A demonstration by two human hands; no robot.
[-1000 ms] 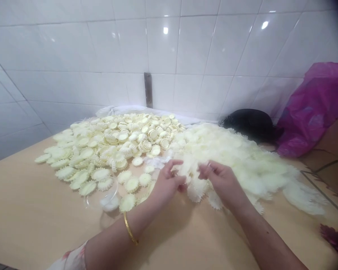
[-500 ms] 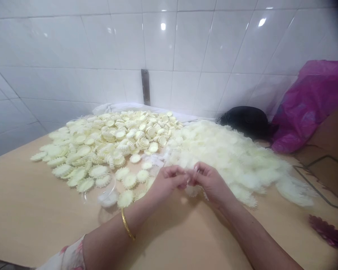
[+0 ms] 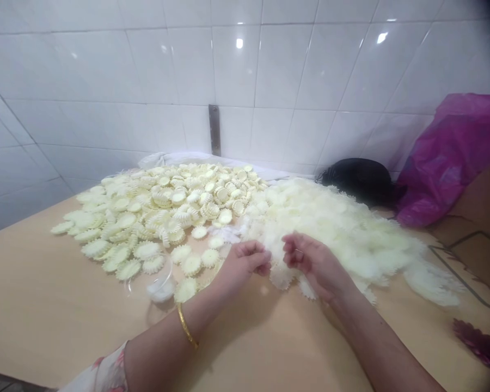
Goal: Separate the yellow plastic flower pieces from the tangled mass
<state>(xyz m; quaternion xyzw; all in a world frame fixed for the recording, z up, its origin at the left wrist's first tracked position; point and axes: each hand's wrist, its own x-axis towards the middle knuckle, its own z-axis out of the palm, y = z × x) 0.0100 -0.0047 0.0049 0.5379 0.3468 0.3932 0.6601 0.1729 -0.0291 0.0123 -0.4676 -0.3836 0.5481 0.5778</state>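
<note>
My left hand [image 3: 247, 262], a gold bangle at its wrist, is raised over the table with thumb and fingers pinched together. Whatever it pinches is too small to make out. A short gap to the right, my right hand [image 3: 312, 262] has its fingers curled in against the thumb, and its contents cannot be made out either. Behind the hands spreads a heap of thin, pale translucent scalloped discs [image 3: 335, 228]. Left of it lies a pile of cream scalloped discs with raised centres [image 3: 163, 201]. A few loose cream discs [image 3: 192, 264] lie beside my left forearm.
A clear round container with white stuff inside [image 3: 160, 288] stands left of my left forearm. At the back right are a black rounded bundle [image 3: 359, 179] and a magenta plastic bag [image 3: 453, 158]. A dark red scalloped piece [image 3: 479, 343] lies at right. White tiled wall [image 3: 286, 65] bounds the table [image 3: 65, 305].
My hands, which met at the fingertips, are now apart, with the right one drawn slightly to the right. The whole view has shifted a little down and right.
</note>
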